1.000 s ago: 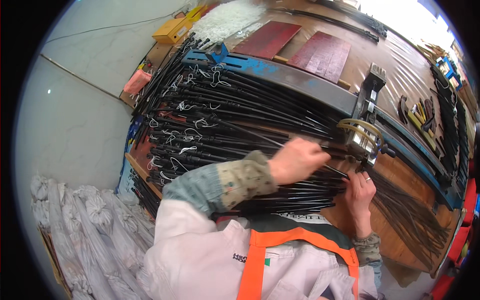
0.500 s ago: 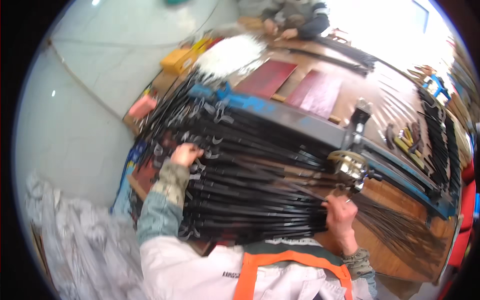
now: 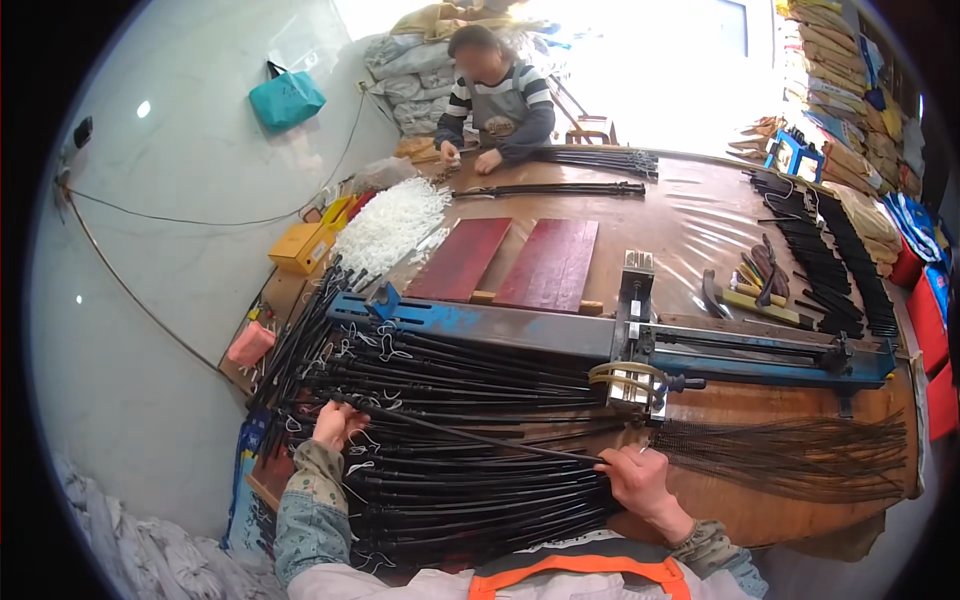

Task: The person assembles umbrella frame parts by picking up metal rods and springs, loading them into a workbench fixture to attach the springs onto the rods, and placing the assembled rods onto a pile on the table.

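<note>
A long thin black rod [image 3: 480,436] slants across a layer of similar rods. Near its thicker end, my left hand [image 3: 338,424] has its fingers closed around it. At the thin end, my right hand [image 3: 640,480] is closed with thumb and forefinger pinching it. Beneath lie several black rods [image 3: 480,492] side by side, white cord loops [image 3: 385,345] at their left ends. Just beyond my right hand stands a metal clamp [image 3: 632,385] with a black handle. It is mounted by a long blue and grey rail [image 3: 530,328]; the rod passes in front of it.
Thin dark rods [image 3: 790,455] fan out at the right. Past the rail are two dark red boards [image 3: 550,265], a heap of small white pieces [image 3: 395,225] and hand tools [image 3: 765,295]. A co-worker [image 3: 500,105] handles small things at the far edge. More black rods [image 3: 810,240] lie far right.
The view has tilted up, bringing the co-worker and far wall into sight. The rod, blurred before, is now sharp between my hands. My right hand still grips its thin end.
</note>
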`<state>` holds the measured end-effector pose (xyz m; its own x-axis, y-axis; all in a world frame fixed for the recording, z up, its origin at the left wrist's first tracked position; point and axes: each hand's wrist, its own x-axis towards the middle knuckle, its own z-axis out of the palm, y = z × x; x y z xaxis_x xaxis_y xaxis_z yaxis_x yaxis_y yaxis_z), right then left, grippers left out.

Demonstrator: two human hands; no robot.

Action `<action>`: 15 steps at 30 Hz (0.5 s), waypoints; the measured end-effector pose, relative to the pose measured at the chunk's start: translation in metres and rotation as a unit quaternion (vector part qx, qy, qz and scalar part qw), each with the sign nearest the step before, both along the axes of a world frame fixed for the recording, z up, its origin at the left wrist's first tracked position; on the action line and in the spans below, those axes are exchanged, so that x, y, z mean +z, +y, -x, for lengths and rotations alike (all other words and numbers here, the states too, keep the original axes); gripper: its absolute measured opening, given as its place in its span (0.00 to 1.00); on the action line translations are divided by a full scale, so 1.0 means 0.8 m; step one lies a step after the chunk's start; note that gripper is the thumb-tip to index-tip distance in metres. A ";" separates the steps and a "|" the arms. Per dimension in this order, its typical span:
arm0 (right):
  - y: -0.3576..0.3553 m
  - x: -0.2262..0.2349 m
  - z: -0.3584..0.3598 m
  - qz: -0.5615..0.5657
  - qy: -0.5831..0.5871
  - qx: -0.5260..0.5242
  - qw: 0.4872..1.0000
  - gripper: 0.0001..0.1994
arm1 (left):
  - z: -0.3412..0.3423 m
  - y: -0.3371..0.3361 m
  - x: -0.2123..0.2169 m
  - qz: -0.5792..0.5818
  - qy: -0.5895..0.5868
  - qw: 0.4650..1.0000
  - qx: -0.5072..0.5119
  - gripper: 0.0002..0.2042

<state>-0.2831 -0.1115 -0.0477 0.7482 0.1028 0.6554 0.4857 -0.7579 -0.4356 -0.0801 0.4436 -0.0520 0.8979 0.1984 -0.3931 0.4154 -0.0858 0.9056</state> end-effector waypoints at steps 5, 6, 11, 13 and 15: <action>0.001 -0.001 -0.001 -0.009 0.005 0.005 1.000 0.08 | -0.005 0.017 -0.024 0.219 -0.058 0.972 0.067 0.09; 0.001 -0.003 -0.002 -0.013 0.013 0.008 1.000 0.08 | -0.006 0.015 -0.026 0.223 -0.060 0.970 0.081 0.07; -0.003 -0.003 0.008 -0.027 -0.002 -0.002 1.000 0.09 | -0.030 0.027 -0.052 0.261 -0.095 0.953 0.121 0.03; -0.003 -0.006 0.011 -0.049 -0.025 0.004 0.998 0.09 | -0.036 0.054 -0.052 0.326 -0.034 0.945 0.012 0.04; -0.008 -0.021 0.006 -0.057 -0.009 -0.012 0.998 0.10 | -0.025 0.037 -0.057 0.300 -0.080 0.950 -0.038 0.08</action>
